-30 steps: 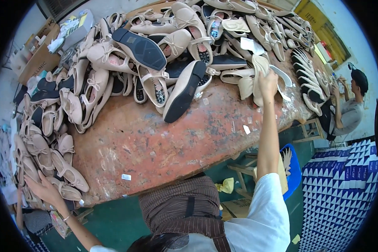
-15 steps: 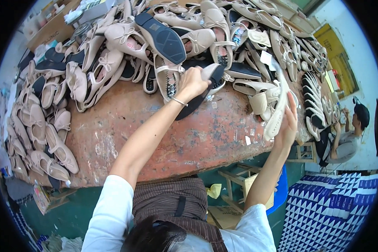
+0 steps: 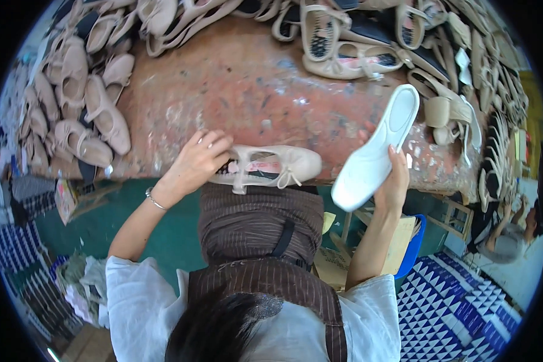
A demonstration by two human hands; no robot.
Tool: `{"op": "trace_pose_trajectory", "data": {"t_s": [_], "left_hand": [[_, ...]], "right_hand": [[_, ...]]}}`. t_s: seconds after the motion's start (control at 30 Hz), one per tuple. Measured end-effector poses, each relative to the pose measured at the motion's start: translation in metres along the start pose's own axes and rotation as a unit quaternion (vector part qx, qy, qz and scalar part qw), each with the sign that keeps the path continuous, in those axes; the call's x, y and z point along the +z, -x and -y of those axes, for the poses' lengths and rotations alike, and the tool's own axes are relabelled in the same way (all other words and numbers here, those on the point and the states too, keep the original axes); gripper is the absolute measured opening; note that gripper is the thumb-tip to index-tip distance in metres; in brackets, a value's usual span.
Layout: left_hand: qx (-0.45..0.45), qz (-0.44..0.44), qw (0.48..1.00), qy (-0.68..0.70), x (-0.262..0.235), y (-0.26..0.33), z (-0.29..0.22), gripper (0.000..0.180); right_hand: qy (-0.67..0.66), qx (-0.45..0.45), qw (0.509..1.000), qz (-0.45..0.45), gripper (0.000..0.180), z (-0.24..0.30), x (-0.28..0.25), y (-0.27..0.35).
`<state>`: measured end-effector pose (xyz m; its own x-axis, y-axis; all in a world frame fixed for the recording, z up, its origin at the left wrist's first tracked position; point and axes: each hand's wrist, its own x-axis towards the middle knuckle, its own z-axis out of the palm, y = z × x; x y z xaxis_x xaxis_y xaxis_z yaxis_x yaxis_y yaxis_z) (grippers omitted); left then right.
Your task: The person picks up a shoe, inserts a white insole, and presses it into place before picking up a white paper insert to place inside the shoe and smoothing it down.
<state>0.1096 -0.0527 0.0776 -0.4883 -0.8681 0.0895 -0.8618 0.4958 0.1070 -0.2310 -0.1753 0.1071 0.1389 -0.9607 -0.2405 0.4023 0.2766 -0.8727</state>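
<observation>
Mid-frame, left hand (image 3: 198, 160) curls at beige shoe (image 3: 304, 163), grip unclear. Right hand (image 3: 394, 187) pinches white insole (image 3: 375, 151); don't bend it!

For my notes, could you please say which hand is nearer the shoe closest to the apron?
Left: the left hand is at the heel of the shoe; the right hand, holding an insole, is beyond the toe.
</observation>
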Motion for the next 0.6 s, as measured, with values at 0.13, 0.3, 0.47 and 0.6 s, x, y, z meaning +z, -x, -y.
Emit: {"op": "trace_pose_trajectory", "data": {"t_s": [0.13, 0.3, 0.47, 0.6], "left_hand": [[-0.236, -0.087, 0.958, 0.135, 0.014, 0.027, -0.023, 0.038], [-0.355, -0.172, 0.896, 0.205, 0.040, 0.044, -0.029, 0.038], [-0.447, -0.257, 0.809, 0.281, 0.050, 0.035, -0.030, 0.027], [-0.543, -0.257, 0.738, 0.308, 0.040, 0.036, -0.044, 0.034]], "right_hand": [[0.074, 0.018, 0.989, 0.123, 0.046, -0.027, 0.009, 0.014], [0.581, -0.249, 0.746, 0.207, 0.039, -0.024, 0.041, 0.044], [0.640, -0.288, 0.657, 0.276, 0.038, -0.053, 0.051, 0.060], [0.589, -0.286, 0.684, 0.323, 0.034, -0.080, 0.071, 0.053]]}}
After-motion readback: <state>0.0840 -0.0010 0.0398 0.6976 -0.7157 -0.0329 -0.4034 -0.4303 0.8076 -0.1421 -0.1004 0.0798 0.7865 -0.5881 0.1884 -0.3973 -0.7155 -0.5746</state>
